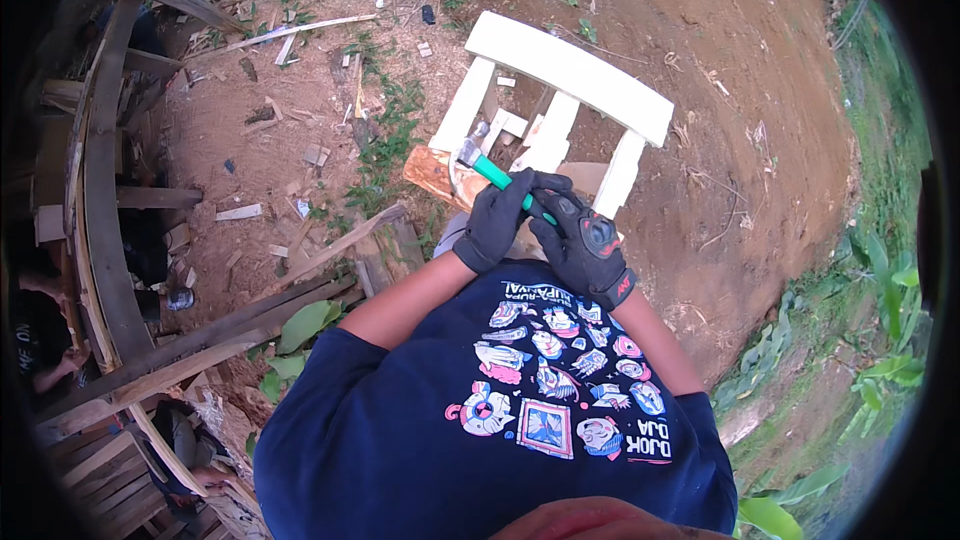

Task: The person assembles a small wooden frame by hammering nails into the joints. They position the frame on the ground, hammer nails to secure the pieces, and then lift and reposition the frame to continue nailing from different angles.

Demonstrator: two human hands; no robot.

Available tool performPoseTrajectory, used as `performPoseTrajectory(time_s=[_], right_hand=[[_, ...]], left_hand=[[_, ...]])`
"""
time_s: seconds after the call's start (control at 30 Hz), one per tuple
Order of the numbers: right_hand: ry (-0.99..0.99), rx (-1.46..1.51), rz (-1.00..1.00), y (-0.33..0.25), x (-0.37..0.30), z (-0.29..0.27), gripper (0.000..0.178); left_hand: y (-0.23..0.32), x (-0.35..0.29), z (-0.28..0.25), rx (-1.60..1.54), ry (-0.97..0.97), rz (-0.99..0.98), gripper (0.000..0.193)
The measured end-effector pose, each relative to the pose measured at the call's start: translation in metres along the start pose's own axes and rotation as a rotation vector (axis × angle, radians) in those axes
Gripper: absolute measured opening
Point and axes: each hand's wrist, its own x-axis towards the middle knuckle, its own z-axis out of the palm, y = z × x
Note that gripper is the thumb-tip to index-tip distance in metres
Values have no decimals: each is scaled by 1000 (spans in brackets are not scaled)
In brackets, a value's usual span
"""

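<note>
A claw hammer (489, 170) with a metal head and a green and black handle lies across the front of my body. My left hand (494, 224), in a dark work glove, is closed on its handle. My right hand (583, 245), gloved too, is closed about the black grip end, close against the left. The hammer head is beside a rough brown piece of wood (430, 173). Beyond my hands stands a pale wooden frame (570, 75), with a broad curved rail joined to several slats, like a chair back. My hands and body hide its near part.
On the left, weathered beams (105, 180) form a structure, with other people partly visible behind them. A long plank (250, 330) slants toward my left elbow. Wood scraps (240, 212) and shavings litter the dirt. An earth slope (740, 120) and green plants (885, 300) lie to the right.
</note>
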Motion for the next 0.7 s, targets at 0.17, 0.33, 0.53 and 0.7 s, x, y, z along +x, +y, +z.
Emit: performPoseTrajectory(time_s=[0.17, 0.33, 0.53, 0.7], right_hand=[[-201, -11, -5, -20, 40, 56, 52], [-124, 99, 379, -18, 95, 103, 76], [-56, -72, 700, -5, 181, 165, 110], [71, -94, 746, 11, 190, 165, 94]], left_hand=[[43, -6, -96, -507, 414, -96, 33], [88, -9, -220, -359, 616, 106, 33], [96, -1, -320, -126, 901, 11, 33], [61, 30, -349, -161, 849, -269, 31]])
